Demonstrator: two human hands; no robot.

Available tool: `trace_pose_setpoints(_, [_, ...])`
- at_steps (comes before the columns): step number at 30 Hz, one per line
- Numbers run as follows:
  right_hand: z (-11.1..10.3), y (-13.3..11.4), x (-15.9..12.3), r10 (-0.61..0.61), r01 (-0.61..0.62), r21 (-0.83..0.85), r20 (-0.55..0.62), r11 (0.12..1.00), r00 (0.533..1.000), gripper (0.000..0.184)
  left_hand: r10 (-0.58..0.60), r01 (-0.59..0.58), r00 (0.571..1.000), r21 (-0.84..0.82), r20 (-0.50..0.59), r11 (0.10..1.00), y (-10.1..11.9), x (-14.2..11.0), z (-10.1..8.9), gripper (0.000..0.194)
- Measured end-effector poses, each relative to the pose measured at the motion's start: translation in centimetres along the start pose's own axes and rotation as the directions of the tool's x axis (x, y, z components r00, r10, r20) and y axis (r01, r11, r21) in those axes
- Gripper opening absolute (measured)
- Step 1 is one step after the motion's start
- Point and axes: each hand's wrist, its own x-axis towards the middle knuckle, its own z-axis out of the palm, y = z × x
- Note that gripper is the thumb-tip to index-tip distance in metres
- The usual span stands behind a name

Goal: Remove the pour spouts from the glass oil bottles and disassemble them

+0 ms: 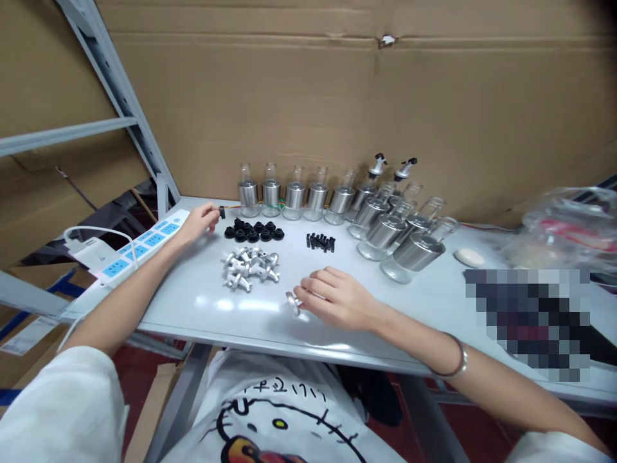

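My left hand point(203, 220) is at the back left of the white table, its fingers pinched on a small black stopper point(222, 212). Beside it lies a cluster of similar black stoppers point(253, 233). My right hand point(340, 297) is near the front edge, closed on a silver pourer spout point(292, 302) whose round flange points left; the fingers hide the rest of it. A pile of loose silver spouts point(250, 265) rests between the two hands. Behind my right hand, several small black caps point(322, 242) lie together.
Glass bottles with steel sleeves point(295, 193) line the back and right; two carry pourers point(378, 166). A power strip point(154, 240) with a charger point(91, 256) lies at the left edge. To the right are a pale oval object point(470, 258) and plastic bags point(569, 225).
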Motion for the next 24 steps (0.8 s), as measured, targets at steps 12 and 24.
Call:
trace_pose_setpoints(12, [1.0, -1.3, 5.0, 0.011, -0.076, 0.091, 0.567, 0.993, 0.824, 0.014, 0.049, -0.085, 0.995, 0.473, 0.089, 0.877, -4.1, 0.9, 1.3, 0.035])
trace_pose_setpoints(24, [2.8, 3.0, 3.0, 0.589, -0.685, -0.029, 0.536, 0.728, 0.604, 0.014, 0.170, -0.179, 0.984, 0.444, 0.059, 0.878, -4.2, 0.9, 2.9, 0.042])
